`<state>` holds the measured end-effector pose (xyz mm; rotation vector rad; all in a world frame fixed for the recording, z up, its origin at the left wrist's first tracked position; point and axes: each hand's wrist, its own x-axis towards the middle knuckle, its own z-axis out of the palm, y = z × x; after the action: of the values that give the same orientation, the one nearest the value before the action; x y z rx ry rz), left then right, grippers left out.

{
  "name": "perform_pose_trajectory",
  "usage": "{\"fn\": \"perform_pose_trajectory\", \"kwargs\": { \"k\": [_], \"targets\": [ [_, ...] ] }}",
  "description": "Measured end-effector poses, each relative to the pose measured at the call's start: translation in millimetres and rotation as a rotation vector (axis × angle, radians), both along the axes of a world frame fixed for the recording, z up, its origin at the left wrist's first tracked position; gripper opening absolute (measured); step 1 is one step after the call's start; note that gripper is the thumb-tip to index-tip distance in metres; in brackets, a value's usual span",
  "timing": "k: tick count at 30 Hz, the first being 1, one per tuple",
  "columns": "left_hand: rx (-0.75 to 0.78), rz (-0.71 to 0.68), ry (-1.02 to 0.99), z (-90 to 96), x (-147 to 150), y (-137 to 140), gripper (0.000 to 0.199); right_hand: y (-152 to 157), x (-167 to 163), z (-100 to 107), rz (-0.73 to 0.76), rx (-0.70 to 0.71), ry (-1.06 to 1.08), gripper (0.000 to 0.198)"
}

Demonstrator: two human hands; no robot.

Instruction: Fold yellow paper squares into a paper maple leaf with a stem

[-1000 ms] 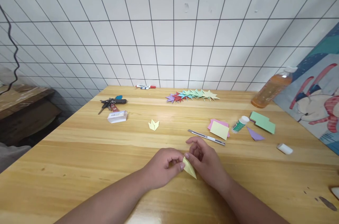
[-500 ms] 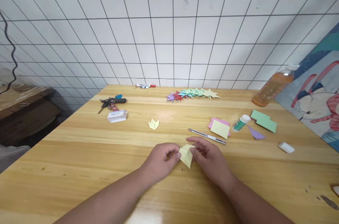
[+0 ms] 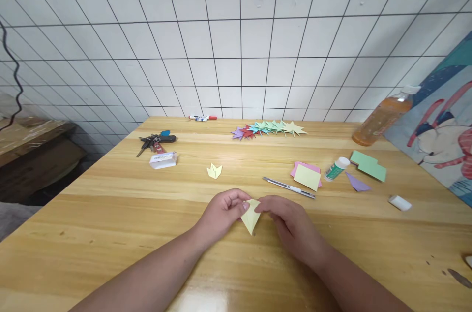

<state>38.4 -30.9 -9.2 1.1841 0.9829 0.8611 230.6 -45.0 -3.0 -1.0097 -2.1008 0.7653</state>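
Note:
A piece of folded pale yellow paper (image 3: 251, 218), kite-shaped with its point toward me, is between my two hands. My left hand (image 3: 224, 211) pinches its upper left side, thumb on top. My right hand (image 3: 293, 226) is closed in a bent grip, its fingertips at the paper's upper right corner; its thumb is mostly hidden. Beyond the hands lies a small yellow folded paper piece (image 3: 214, 171) with pointed tips. A utility knife (image 3: 288, 187) rests just past my right hand, beside a yellow paper sheet (image 3: 307, 177) stacked on pink paper (image 3: 300, 167).
Toward the right are a glue stick (image 3: 337, 169), green paper sheets (image 3: 368, 166), a purple folded piece (image 3: 357, 182), a white eraser (image 3: 400, 202) and a drink bottle (image 3: 383, 115). Colourful joined origami (image 3: 268, 129), a marker (image 3: 202, 118), keys (image 3: 157, 140) and a small white box (image 3: 163, 160) lie farther back.
The yellow paper has turned so its point faces me more squarely, and shifted slightly left. My right hand's thumb has come off its face, and the fingers now reach over its corner.

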Motion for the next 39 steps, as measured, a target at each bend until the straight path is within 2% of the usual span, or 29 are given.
{"fn": "perform_pose_trajectory", "kwargs": {
  "k": [3, 6, 12, 15, 19, 20, 23, 25, 29, 34, 36, 39],
  "targets": [
    [-0.029, -0.051, -0.037, -0.3, -1.8, 2.1, 0.031, 1.4, -1.0, -0.9, 0.01, 0.075, -0.023, 0.039],
    [-0.022, -0.097, -0.02, -2.7, -1.8, 2.1, 0.03, 4.0, -2.8, -2.6, -0.013, 0.084, -0.039, 0.03],
    [0.118, -0.03, 0.156, -5.7, 0.1, -0.3, 0.03, 4.4, -4.5, -2.6, -0.069, 0.037, -0.039, 0.016],
    [0.117, -0.025, 0.151, -6.6, 0.3, -0.7, 0.027, 1.7, -8.1, -3.0, -0.152, -0.09, 0.047, 0.013],
    [0.124, -0.032, 0.163, -6.9, -0.2, -1.0, 0.027, 0.7, -12.7, -3.0, -0.223, -0.339, 0.225, 0.037],
    [0.127, -0.029, 0.165, -6.9, -0.3, -1.1, 0.027, 1.1, -13.2, -3.1, -0.217, -0.391, 0.253, 0.035],
    [0.136, -0.022, 0.164, -7.2, -0.3, -1.1, 0.028, 3.1, -13.6, -4.4, -0.196, -0.505, 0.317, 0.014],
    [0.142, -0.018, 0.161, -7.3, -0.3, -0.9, 0.029, 4.1, -13.5, -6.2, -0.205, -0.536, 0.345, 0.011],
    [0.133, -0.026, 0.146, -6.8, -0.7, -0.3, 0.03, 4.6, -13.1, -9.7, -0.21, -0.478, 0.352, 0.012],
    [0.106, -0.044, 0.13, -4.8, -1.5, 0.1, 0.03, 1.8, -12.7, -9.4, -0.24, -0.201, 0.239, 0.015],
    [0.094, -0.041, 0.121, -4.2, -1.5, 0.2, 0.031, 0.1, -13.3, -7.8, -0.259, -0.188, 0.193, 0.013],
    [0.095, -0.042, 0.107, -3.5, -1.0, 0.5, 0.033, -0.8, -14.5, -5.0, -0.28, -0.273, 0.206, 0.004]
  ]
}}
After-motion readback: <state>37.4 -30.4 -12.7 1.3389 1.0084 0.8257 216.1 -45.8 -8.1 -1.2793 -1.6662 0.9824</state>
